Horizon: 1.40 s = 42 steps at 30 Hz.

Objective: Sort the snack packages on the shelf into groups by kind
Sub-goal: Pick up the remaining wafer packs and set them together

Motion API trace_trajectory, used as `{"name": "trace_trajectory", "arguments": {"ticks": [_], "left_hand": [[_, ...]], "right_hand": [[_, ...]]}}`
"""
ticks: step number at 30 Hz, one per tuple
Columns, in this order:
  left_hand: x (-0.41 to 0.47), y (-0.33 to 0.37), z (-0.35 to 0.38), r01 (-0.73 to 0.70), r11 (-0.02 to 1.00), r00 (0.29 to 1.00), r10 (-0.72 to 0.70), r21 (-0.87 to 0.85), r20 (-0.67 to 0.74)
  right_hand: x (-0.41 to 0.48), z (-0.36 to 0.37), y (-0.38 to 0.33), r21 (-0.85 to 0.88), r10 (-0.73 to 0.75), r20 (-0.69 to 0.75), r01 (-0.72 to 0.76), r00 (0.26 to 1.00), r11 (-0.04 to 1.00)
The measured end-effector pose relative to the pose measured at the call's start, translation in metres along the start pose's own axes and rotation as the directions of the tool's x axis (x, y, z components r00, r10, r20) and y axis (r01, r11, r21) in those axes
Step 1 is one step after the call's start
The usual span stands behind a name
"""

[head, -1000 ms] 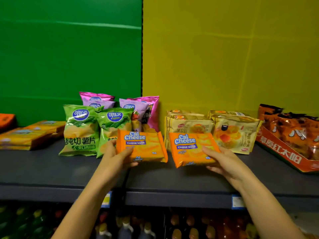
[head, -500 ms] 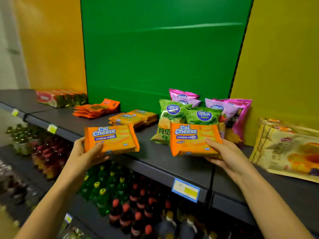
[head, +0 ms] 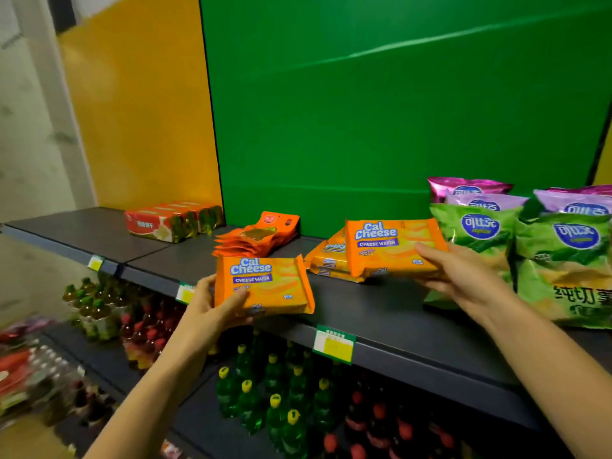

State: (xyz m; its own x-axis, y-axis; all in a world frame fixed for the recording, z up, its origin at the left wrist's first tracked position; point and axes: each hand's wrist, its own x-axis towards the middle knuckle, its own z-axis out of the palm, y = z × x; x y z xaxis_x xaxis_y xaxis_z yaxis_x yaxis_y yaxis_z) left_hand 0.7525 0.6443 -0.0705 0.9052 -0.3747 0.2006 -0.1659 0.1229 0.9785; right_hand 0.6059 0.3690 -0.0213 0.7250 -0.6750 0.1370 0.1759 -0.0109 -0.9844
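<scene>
My left hand (head: 212, 309) grips an orange Cal Cheese wafer pack (head: 265, 286) by its left edge, held over the front of the dark shelf (head: 381, 319). My right hand (head: 463, 279) holds a second Cal Cheese pack (head: 390, 246) by its right edge, just above a low stack of the same orange wafer packs (head: 326, 260) lying on the shelf. Green chip bags (head: 563, 260) stand to the right, with purple and pink chip bags (head: 470, 190) behind them.
A fanned pile of flat orange pouches (head: 261, 235) lies left of the wafer stack. Red cracker packs (head: 165, 221) sit further left. Price tags (head: 334, 344) hang on the shelf edge. Below, green-capped and red-capped bottles (head: 281, 402) fill the lower shelf.
My view has swung left along the shelf. Both hands carried their wafer packs leftward; the right one now hovers at the wafer stack, the left one sits lower in front.
</scene>
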Motion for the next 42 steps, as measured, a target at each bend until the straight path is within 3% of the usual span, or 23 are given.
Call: {"name": "trace_trajectory", "arguments": {"ticks": [9,14,18,22,25,28,32,34,36,38,40,42], "left_hand": [[0.097,0.005,0.050,0.047,0.999,0.958,-0.043,-0.008,0.284],[0.137,0.000,0.090,0.103,0.995,0.928,-0.092,-0.012,0.360],[0.169,-0.009,0.106,0.073,0.985,0.920,-0.126,0.153,0.370],[0.185,-0.018,0.108,-0.164,0.834,0.924,-0.058,0.527,0.379],[0.192,-0.022,0.106,-0.237,0.793,0.908,-0.025,0.562,0.418],[0.196,-0.023,0.107,-0.245,0.790,0.894,-0.041,0.562,0.447],[0.205,-0.019,0.107,-0.267,0.744,0.874,-0.082,0.612,0.480],[0.218,-0.019,0.107,-0.236,0.775,0.862,-0.112,0.586,0.495],[0.233,-0.022,0.109,-0.113,0.884,0.842,-0.157,0.453,0.516],[0.243,-0.026,0.117,0.032,0.951,0.823,-0.200,0.308,0.532],[0.250,-0.032,0.127,0.191,0.971,0.794,-0.240,0.146,0.559],[0.257,-0.042,0.140,0.394,0.919,0.705,-0.316,0.020,0.635]], "right_hand": [[0.069,0.040,-0.031,0.135,0.044,-0.159,-0.022,0.986,0.991],[0.117,0.050,-0.024,0.166,0.058,-0.205,-0.024,0.977,0.986],[0.151,0.058,-0.011,0.133,0.092,-0.243,-0.060,0.966,0.989],[0.181,0.064,0.011,0.024,0.121,-0.265,-0.119,0.957,0.993],[0.203,0.064,0.029,-0.125,0.127,-0.366,-0.184,0.922,0.975],[0.215,0.059,0.040,-0.522,0.022,-0.487,-0.311,0.873,0.794],[0.211,0.062,0.041,-0.661,0.063,-0.405,-0.340,0.912,0.669],[0.208,0.059,0.041,-0.675,0.073,-0.418,-0.363,0.905,0.642],[0.198,0.056,0.039,-0.589,0.095,-0.446,-0.372,0.890,0.717],[0.179,0.057,0.042,-0.345,0.145,-0.404,-0.297,0.903,0.890],[0.158,0.060,0.050,-0.112,0.183,-0.314,-0.228,0.932,0.967],[0.143,0.069,0.061,0.031,0.203,-0.231,-0.202,0.952,0.979]]}}
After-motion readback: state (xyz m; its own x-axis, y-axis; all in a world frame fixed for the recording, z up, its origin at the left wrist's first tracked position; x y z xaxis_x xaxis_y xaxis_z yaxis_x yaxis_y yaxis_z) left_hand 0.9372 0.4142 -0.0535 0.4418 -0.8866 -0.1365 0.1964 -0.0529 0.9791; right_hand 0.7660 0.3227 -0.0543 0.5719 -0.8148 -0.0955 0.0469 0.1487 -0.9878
